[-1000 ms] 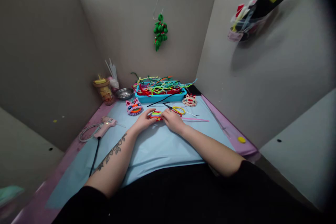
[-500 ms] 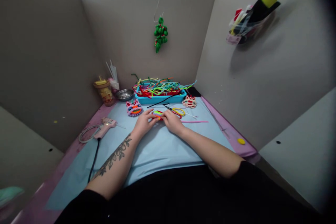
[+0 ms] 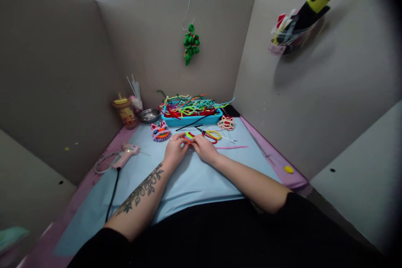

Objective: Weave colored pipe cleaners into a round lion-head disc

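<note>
Head camera: I have the left hand [image 3: 174, 149] and right hand [image 3: 204, 149] pinching a small colourful piece [image 3: 189, 135] at twelve o'clock. I judge it part-made, the remainder unclear; around it, the purple toy [image 3: 160, 132] at nine and pale toy [image 3: 226, 123] at two look finished.

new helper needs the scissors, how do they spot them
Find the blue tray heaped with colourful strips by the back wall. Just in front of its right half, past the right hand, lie the scissors. Their yellow and red handle loops set them apart from the pink strip nearby.
</note>
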Action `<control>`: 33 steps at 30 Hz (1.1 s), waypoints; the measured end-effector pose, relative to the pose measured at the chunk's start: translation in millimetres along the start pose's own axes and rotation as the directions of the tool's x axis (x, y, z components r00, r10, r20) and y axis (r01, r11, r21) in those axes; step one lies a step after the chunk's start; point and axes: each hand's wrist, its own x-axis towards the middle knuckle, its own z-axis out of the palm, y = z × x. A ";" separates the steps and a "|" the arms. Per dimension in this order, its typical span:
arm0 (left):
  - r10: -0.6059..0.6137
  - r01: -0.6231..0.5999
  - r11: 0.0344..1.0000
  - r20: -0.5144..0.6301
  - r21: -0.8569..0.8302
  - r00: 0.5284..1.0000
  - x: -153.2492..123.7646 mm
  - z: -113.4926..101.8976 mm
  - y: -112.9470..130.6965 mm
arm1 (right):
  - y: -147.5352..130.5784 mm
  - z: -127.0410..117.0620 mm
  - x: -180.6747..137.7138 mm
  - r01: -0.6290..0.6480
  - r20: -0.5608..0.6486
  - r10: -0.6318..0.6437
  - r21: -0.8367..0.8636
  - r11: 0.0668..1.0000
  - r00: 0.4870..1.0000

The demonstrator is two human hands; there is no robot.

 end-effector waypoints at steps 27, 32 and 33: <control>0.183 -0.175 0.971 0.031 -0.162 0.983 6.6 -10.3 -4.9 | -5.8 -18.8 2.5 -0.117 0.067 0.101 0.753 0.648 0.993; 0.183 -0.151 0.962 0.122 -0.229 0.976 4.1 -5.6 -6.7 | -10.6 -26.1 -0.4 -0.087 0.076 0.047 0.704 0.705 0.996; 0.162 -0.127 0.964 0.137 -0.236 0.977 3.8 -5.0 -6.5 | -11.1 -28.5 -0.8 -0.059 0.062 0.023 0.670 0.740 0.998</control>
